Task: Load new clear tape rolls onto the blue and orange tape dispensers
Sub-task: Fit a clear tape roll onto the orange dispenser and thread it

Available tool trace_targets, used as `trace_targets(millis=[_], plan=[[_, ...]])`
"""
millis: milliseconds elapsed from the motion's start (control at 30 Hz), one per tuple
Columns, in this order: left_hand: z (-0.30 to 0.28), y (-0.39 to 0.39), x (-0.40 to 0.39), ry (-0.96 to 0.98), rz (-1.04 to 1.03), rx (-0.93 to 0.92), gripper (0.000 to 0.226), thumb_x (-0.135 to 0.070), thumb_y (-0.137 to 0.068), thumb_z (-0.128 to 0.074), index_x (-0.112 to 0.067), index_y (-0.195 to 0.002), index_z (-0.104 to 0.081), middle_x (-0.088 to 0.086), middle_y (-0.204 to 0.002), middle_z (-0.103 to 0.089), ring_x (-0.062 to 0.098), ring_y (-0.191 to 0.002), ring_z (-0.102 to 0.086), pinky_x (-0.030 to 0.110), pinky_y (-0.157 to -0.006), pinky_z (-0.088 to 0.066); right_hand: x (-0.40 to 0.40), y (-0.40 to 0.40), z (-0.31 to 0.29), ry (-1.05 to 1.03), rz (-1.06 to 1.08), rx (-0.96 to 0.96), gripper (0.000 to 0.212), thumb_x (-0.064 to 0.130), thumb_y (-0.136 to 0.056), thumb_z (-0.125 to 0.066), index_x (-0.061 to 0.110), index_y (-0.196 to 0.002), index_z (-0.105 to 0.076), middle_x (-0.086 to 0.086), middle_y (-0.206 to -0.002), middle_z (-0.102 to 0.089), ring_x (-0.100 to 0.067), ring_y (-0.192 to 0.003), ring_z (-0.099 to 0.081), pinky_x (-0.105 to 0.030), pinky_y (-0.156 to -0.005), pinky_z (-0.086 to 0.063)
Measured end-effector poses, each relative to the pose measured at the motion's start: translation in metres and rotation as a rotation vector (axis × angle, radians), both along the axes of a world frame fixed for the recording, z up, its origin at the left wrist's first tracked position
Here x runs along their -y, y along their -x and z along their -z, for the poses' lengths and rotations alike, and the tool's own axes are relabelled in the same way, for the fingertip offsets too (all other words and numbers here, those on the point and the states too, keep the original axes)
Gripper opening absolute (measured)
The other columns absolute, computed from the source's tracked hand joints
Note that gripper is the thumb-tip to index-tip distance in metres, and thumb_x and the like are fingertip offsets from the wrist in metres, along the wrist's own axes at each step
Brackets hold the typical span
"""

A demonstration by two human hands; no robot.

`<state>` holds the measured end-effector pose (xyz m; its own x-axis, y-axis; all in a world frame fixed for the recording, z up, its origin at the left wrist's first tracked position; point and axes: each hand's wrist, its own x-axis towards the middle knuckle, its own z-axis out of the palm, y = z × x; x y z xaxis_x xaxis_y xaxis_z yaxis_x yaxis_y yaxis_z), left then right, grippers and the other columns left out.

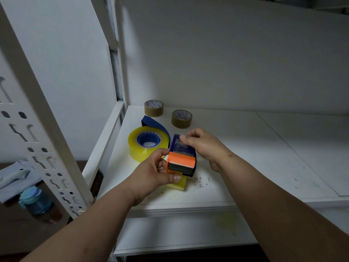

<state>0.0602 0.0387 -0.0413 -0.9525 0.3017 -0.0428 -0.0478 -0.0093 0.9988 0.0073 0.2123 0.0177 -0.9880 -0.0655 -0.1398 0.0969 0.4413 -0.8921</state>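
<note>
Two hands work at the front left of a white shelf. Your left hand grips the blue and orange tape dispenser from its left side, fingers curled round the orange end and the thumb pressed on a yellowish clear tape roll that shows under it. Your right hand comes over the far blue end, its thumb and fingertips pinching a strip of clear tape that lies along the top of the dispenser.

Just left of the dispenser a second clear tape roll lies flat on the shelf, seated on a blue dispenser whose hub fills its core and whose body rises behind it. Two brown tape rolls stand further back, near the rear wall, one behind the other and well apart from your hands. Printing shows on their cores but is too small to read.

Open shelf runs to your right, with a seam between boards far right. The front edge lies just under your wrists, with small dark specks near it. A white slotted upright stands at the left, and beyond it, lower down, sits a blue-lidded jar.
</note>
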Motion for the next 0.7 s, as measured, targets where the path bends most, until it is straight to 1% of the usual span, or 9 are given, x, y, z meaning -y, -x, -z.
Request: trace_targets(millis=[33, 100, 200, 267, 367, 500, 600, 633, 700], plan=[[0.0, 0.001, 0.0, -0.003, -0.001, 0.001, 0.06, 0.007, -0.074, -0.077, -0.019, -0.122, -0.055, 0.01, -0.102, -0.072, 0.011, -0.09, -0.07, 0.029, -0.086, -0.054, -0.002, 0.001, 0.001, -0.011, 0.01, -0.009, 0.022, 0.043, -0.088, -0.057, 0.025, -0.101, -0.056, 0.006, -0.097, -0.062, -0.007, -0.089, -0.057, -0.021, -0.059, -0.038], [0.0, 0.001, 0.001, -0.023, 0.009, 0.005, 0.061, 0.007, -0.074, -0.077, -0.02, -0.124, -0.055, 0.007, -0.104, -0.074, 0.013, -0.094, -0.07, 0.029, -0.088, -0.055, -0.006, 0.001, 0.001, 0.003, -0.008, -0.006, 0.027, 0.046, -0.088, -0.056, 0.025, -0.105, -0.059, 0.009, -0.098, -0.062, -0.007, -0.094, -0.056, -0.021, -0.062, -0.037], [0.001, 0.003, 0.0, -0.042, 0.004, 0.012, 0.062, 0.007, -0.074, -0.077, -0.02, -0.125, -0.055, 0.013, -0.108, -0.073, 0.02, -0.098, -0.07, 0.036, -0.094, -0.055, -0.011, -0.002, 0.002, 0.049, -0.087, 0.044, 0.052, 0.049, -0.078, -0.067, 0.023, -0.121, -0.056, 0.005, -0.113, -0.062, -0.01, -0.105, -0.056, -0.024, -0.078, -0.042], [0.0, 0.005, -0.002, -0.035, 0.0, 0.013, 0.06, 0.006, -0.075, -0.076, -0.021, -0.125, -0.056, 0.016, -0.108, -0.072, 0.023, -0.099, -0.07, 0.037, -0.094, -0.054, -0.016, 0.001, 0.004, 0.064, -0.073, 0.058, 0.047, 0.043, -0.083, -0.065, 0.022, -0.124, -0.056, 0.001, -0.12, -0.062, -0.015, -0.114, -0.054, -0.028, -0.087, -0.04], [0.0, 0.006, -0.001, -0.031, 0.031, 0.023, 0.059, 0.005, -0.077, -0.075, -0.022, -0.124, -0.056, 0.0, -0.105, -0.076, 0.014, -0.098, -0.072, 0.026, -0.084, -0.055, -0.024, 0.004, 0.002, 0.053, 0.024, 0.045, 0.031, 0.036, -0.092, -0.052, 0.023, -0.117, -0.064, 0.003, -0.121, -0.062, -0.016, -0.116, -0.053, -0.029, -0.086, -0.034], [-0.001, 0.009, 0.001, -0.046, 0.024, 0.038, 0.056, 0.003, -0.078, -0.075, -0.019, -0.126, -0.057, 0.001, -0.108, -0.076, 0.014, -0.099, -0.071, 0.023, -0.08, -0.055, -0.033, 0.004, 0.006, 0.052, 0.12, 0.072, 0.025, 0.031, -0.092, -0.049, 0.021, -0.109, -0.063, 0.002, -0.115, -0.065, -0.016, -0.106, -0.057, -0.03, -0.082, -0.037], [-0.006, 0.014, -0.003, -0.051, -0.006, 0.066, 0.05, -0.001, -0.079, -0.075, -0.022, -0.122, -0.061, 0.001, -0.105, -0.077, 0.016, -0.097, -0.072, 0.026, -0.078, -0.057, -0.036, 0.002, 0.01, 0.042, 0.063, 0.054, 0.017, 0.017, -0.086, -0.053, 0.023, -0.099, -0.063, 0.002, -0.11, -0.065, -0.013, -0.101, -0.058, -0.023, -0.07, -0.04], [-0.008, 0.016, -0.004, -0.054, -0.016, 0.08, 0.047, -0.003, -0.079, -0.075, -0.023, -0.119, -0.063, 0.0, -0.103, -0.077, 0.016, -0.096, -0.072, 0.026, -0.076, -0.058, -0.037, 0.001, 0.011, 0.038, 0.041, 0.055, 0.018, 0.012, -0.084, -0.054, 0.021, -0.095, -0.064, 0.001, -0.106, -0.067, -0.015, -0.101, -0.059, -0.022, -0.072, -0.041], [-0.014, 0.022, -0.005, -0.067, -0.049, 0.124, 0.038, -0.01, -0.081, -0.074, -0.024, -0.115, -0.066, 0.0, -0.1, -0.078, 0.017, -0.095, -0.073, 0.027, -0.073, -0.058, -0.039, -0.002, 0.012, 0.058, 0.008, 0.083, 0.019, 0.006, -0.081, -0.053, 0.017, -0.09, -0.067, -0.003, -0.098, -0.07, -0.021, -0.101, -0.061, -0.027, -0.083, -0.046]])
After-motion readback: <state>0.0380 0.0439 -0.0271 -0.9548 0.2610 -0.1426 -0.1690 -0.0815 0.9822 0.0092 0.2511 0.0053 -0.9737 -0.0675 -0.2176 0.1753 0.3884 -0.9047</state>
